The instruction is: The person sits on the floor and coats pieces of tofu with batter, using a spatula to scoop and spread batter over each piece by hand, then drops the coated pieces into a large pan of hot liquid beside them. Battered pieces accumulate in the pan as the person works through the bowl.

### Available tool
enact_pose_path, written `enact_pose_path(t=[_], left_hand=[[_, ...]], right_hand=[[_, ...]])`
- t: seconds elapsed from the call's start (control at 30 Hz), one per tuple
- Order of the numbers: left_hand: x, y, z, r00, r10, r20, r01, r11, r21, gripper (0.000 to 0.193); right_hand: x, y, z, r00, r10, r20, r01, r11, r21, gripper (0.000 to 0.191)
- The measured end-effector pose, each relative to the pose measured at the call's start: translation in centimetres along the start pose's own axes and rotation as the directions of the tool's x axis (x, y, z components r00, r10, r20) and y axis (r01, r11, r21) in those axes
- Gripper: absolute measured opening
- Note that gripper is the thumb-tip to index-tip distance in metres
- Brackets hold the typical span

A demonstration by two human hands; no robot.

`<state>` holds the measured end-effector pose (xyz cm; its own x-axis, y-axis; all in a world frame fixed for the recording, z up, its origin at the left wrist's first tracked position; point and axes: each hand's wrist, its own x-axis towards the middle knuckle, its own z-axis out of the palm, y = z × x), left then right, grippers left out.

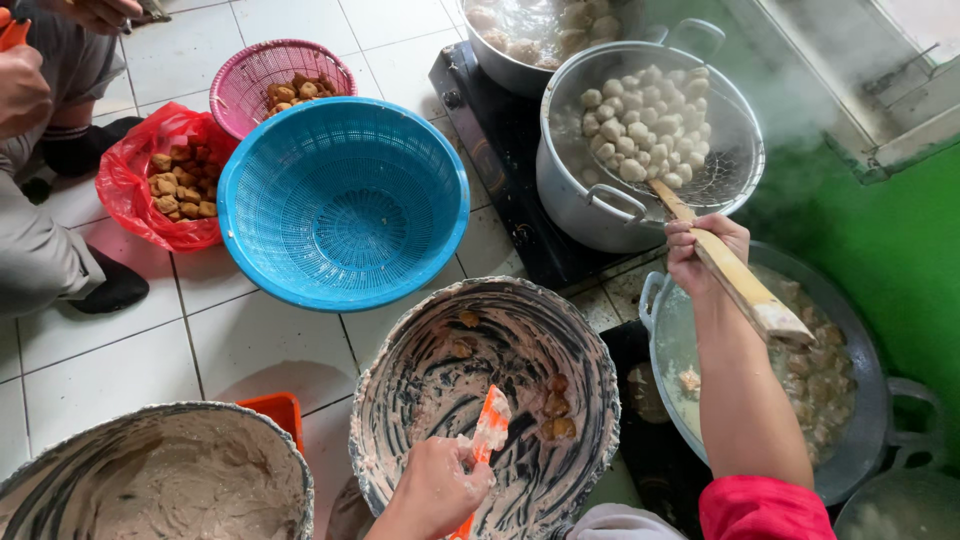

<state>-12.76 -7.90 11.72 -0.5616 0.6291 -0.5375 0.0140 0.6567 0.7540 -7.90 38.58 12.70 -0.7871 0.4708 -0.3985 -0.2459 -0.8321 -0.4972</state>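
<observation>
My right hand [700, 250] grips the wooden handle [745, 290] of a wire skimmer [715, 165] heaped with white dough balls [640, 120], held over a steaming metal pot [570, 195]. My left hand [435, 485] holds an orange-handled scraper [490, 425] coated in pale paste, inside a smeared round basin [400, 360]. A few brown filled pieces [555, 405] lie against the right wall of that basin.
An empty blue plastic basket [340, 210] sits on the tiled floor, with a pink basket [250, 75] and a red bag [130, 180] of fried brown pieces behind it. Another person [40, 250] sits at the left. A wide pan [850, 400] of liquid is at the right, a paste-filled basin [150, 480] at the bottom left.
</observation>
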Motion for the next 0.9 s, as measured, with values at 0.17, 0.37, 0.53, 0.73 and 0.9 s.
enact_pose_path(t=[0.17,0.37,0.53,0.73,0.9], left_hand=[[-0.6,0.1,-0.2,1.000,0.009,-0.004,-0.008,1.000,0.009,0.019],[-0.3,-0.4,-0.6,0.997,0.033,0.066,-0.038,0.996,0.080,0.028],[-0.2,-1.0,-0.1,0.989,0.149,0.022,-0.150,0.987,0.063,0.028],[-0.7,-1.2,0.4,0.989,0.146,0.029,-0.148,0.981,0.122,0.028],[-1.2,-1.5,0.6,0.985,0.162,0.061,-0.170,0.971,0.166,0.032]], right_hand=[[-1.4,0.3,-0.2,0.997,-0.038,0.070,0.036,0.999,0.022,0.041],[-2.8,-0.1,-0.4,0.996,-0.071,0.056,0.073,0.997,-0.025,0.034],[-4.5,-1.0,-0.1,0.995,-0.068,0.077,0.072,0.996,-0.055,0.019],[-6.8,0.0,2.8,0.999,-0.001,0.043,0.011,0.969,-0.246,0.024],[-7.3,3.1,5.8,0.936,0.288,0.202,-0.232,0.937,-0.262,0.020]])
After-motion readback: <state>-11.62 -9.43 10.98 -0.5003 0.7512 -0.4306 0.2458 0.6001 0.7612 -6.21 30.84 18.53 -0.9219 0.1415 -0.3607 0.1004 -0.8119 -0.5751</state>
